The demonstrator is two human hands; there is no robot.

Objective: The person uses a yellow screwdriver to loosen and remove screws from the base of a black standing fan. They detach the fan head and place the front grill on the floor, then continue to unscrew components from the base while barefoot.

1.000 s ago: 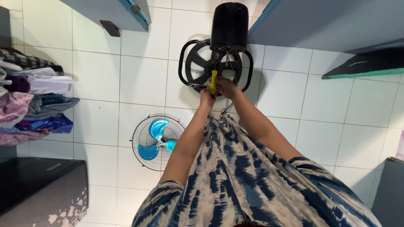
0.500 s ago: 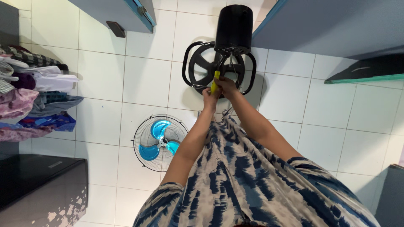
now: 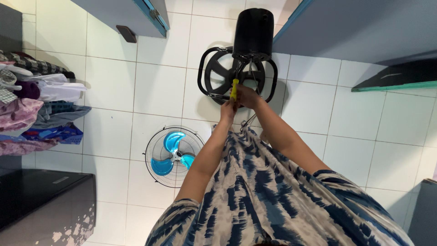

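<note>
A black fan motor housing (image 3: 253, 34) with its round black base frame (image 3: 214, 73) stands on the white tiled floor ahead of me. My right hand (image 3: 248, 96) grips a yellow-handled screwdriver (image 3: 234, 89) whose tip points up at the underside of the motor. My left hand (image 3: 227, 111) is closed just below it, against the screwdriver's lower end and my right hand. Thin wires hang from the motor near my hands. Both forearms reach forward over my blue and beige patterned garment.
A wire fan guard with blue blades (image 3: 173, 156) lies flat on the floor at my left. Folded clothes (image 3: 32, 107) are piled at the far left above a dark cabinet (image 3: 43, 205). Grey-blue furniture edges (image 3: 355, 27) frame the top and right.
The view has drifted slightly; the motor and my hands sit a little higher and further right in frame. Both hands stay on the screwdriver at the motor.
</note>
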